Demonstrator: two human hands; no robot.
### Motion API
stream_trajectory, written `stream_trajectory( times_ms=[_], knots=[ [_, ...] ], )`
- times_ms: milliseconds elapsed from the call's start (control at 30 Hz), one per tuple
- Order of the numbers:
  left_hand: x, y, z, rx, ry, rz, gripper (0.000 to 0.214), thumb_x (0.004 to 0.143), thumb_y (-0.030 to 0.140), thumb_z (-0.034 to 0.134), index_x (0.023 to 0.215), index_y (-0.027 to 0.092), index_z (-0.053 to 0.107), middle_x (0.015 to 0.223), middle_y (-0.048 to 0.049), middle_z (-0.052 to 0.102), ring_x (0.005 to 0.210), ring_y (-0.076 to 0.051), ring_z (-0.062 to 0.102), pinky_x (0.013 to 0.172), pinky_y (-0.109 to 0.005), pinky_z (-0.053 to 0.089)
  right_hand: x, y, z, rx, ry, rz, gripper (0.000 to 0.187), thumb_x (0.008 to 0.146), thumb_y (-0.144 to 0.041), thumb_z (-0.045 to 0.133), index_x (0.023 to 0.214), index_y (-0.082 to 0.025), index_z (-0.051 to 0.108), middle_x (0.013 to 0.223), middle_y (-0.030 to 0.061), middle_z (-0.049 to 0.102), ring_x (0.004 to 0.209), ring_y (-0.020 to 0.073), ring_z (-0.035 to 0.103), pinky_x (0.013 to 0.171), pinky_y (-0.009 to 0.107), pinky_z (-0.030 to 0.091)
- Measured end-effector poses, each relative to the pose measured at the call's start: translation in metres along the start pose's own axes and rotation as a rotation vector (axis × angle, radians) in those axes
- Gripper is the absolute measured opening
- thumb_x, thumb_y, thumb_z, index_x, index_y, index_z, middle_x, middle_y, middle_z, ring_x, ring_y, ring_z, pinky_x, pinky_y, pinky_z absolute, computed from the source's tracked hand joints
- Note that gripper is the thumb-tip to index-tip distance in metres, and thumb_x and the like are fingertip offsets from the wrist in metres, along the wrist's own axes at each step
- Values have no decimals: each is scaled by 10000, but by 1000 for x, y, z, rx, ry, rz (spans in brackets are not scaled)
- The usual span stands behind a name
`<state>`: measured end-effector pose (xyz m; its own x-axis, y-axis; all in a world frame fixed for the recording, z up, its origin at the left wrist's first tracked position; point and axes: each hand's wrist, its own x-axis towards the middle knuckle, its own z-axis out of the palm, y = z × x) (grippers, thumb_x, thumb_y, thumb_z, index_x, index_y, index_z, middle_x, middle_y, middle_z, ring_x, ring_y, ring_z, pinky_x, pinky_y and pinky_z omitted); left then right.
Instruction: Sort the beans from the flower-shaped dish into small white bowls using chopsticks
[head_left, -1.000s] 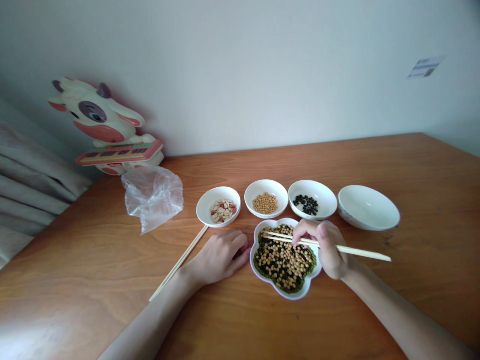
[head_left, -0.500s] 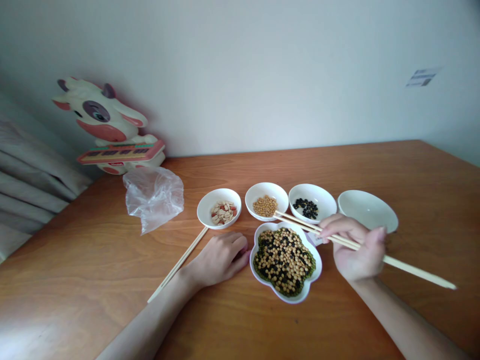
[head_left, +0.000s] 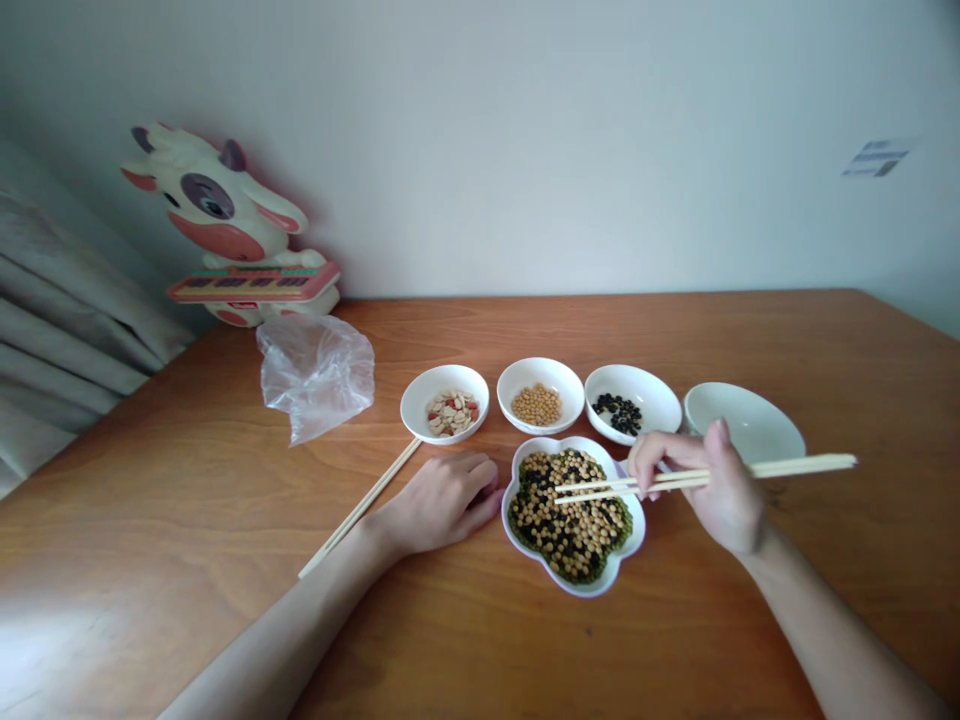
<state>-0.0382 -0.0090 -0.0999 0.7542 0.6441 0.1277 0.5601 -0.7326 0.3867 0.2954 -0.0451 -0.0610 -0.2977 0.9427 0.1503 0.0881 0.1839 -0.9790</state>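
My right hand (head_left: 709, 485) is closed round a pair of pale chopsticks (head_left: 675, 480). Their tips are over a white flower-shaped dish (head_left: 639, 520), slightly apart from each other. The dish is full of mixed yellow, black and green beans (head_left: 570, 520); whether the tips touch any is unclear. To its left, my left hand (head_left: 446, 500) lies on the table, fingers loosely bent and holding nothing, its fingertips close to the rim. Behind the dish stand a bowl of yellow beans (head_left: 538, 404) and a bowl of black beans (head_left: 619, 412).
At the back left is a bowl of flat pale seeds (head_left: 452, 412); at the right, a plain white bowl (head_left: 742, 415). A second chopstick pair (head_left: 360, 508) lies by my left forearm. Farther left are a crumpled plastic bag (head_left: 319, 370) and a cow keyboard toy (head_left: 232, 230).
My right hand has brought the chopstick tips from the edge of the yellow-bean bowl down over the flower-shaped dish. The left hand stays put; the view has shifted slightly.
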Motion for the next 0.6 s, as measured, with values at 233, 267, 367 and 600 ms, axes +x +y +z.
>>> stream_trajectory(
  times_ms=[233, 267, 367, 600],
  knots=[
    [0, 0, -1, -6, 0, 8, 214, 1054, 299, 494, 887, 194, 576, 857, -39, 659, 754, -169, 603, 679, -281, 435, 0, 6, -1, -62, -122, 112, 877, 984, -773, 52, 726, -229, 690, 701, 114, 620, 661, 254, 561, 621, 407, 446],
    [0, 0, -1, -6, 2, 10, 211, 1052, 297, 496, 887, 194, 577, 855, -39, 657, 749, -168, 600, 675, -281, 433, 0, 6, 0, -63, -115, 119, 874, 984, -771, 53, 735, -231, 693, 711, 119, 625, 662, 254, 560, 619, 410, 452],
    [0, 0, -1, -3, 6, 12, 214, 1053, 301, 495, 883, 195, 571, 852, -36, 654, 737, -165, 589, 667, -283, 426, 0, 4, 3, -65, -110, 117, 860, 994, -755, 55, 746, -235, 693, 716, 122, 626, 661, 255, 561, 611, 416, 460],
    [1, 0, -1, 12, -19, -1, 251, 1075, 335, 459, 884, 195, 542, 867, -35, 649, 749, -165, 585, 680, -283, 424, 0, 8, 8, -90, -103, 98, 870, 1010, -739, 58, 716, -222, 694, 691, 101, 630, 640, 235, 554, 597, 387, 450]
  ],
)
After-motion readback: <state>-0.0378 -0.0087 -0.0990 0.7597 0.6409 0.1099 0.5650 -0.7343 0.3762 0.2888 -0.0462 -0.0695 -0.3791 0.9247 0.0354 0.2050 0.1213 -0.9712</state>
